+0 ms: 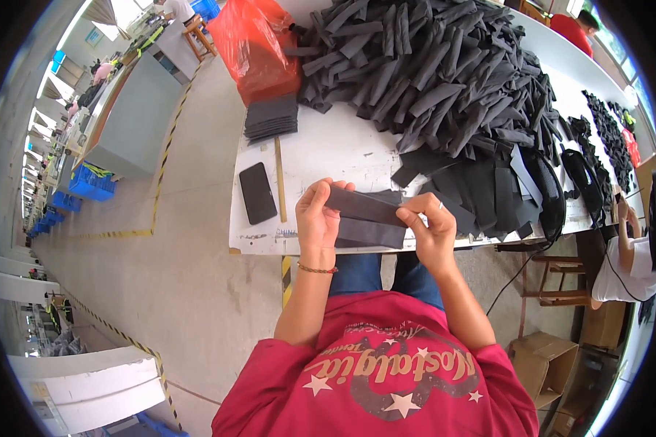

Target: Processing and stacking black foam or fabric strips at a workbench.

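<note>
Between my two hands a dark grey fabric strip [364, 206] is stretched out above the near edge of the white table [259, 156]. My left hand [320, 215] pinches its left end, thumb on top. At the other end my right hand [433, 229] grips the strip between thumb and fingers. Beneath it, more dark fabric pieces [372, 234] lie on the table, partly covered by the strip and my hands. Flat dark pieces [481, 193] are spread just right of my right hand.
A large heap of folded dark strips [430, 73] covers the table's far side. To the left are a neat stack [271, 118], a red plastic bag [259, 51], a black phone [258, 193] and a wooden ruler [280, 180]. Black fans [547, 193] and a seated co-worker [627, 266] are at right.
</note>
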Motion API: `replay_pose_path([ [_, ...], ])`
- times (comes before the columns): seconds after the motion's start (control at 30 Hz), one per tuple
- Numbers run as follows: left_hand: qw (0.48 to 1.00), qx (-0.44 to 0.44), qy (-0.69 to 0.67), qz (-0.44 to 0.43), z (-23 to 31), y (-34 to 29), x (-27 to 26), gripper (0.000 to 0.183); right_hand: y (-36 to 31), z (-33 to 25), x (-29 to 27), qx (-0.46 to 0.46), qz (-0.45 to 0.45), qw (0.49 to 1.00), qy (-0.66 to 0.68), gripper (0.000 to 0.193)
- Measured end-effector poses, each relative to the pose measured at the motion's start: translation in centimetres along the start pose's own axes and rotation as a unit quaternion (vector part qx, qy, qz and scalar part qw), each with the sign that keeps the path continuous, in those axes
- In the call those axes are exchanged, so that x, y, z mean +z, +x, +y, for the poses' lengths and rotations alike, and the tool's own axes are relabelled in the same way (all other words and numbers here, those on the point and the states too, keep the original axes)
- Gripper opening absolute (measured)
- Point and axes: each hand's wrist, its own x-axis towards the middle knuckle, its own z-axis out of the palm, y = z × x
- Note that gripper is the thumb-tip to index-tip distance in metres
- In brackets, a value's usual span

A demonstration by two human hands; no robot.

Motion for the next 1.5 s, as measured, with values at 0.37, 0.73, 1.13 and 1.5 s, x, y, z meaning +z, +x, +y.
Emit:
replay_pose_path([
  [0.37,0.724,0.264,0.637,0.027,-2.3,-3.6,-5.5,0.020,-4.6,5.0,1.7,0.293,0.006,0.952,-0.089,0.019],
  [0.73,0.795,0.200,0.566,-0.086,-3.9,8.2,1.8,0.011,-2.8,8.5,-5.6,0.052,-0.058,0.864,-0.498,0.042],
  [1.13,0.757,0.030,0.645,-0.098,-17.1,17.3,4.4,0.023,-5.8,13.6,-6.8,-0.090,-0.199,0.788,-0.575,0.029],
  [1.5,0.964,-0.166,0.202,-0.039,-5.0,9.4,4.1,0.026,-0.4,10.6,-7.6,-0.042,0.030,0.937,-0.345,0.018],
])
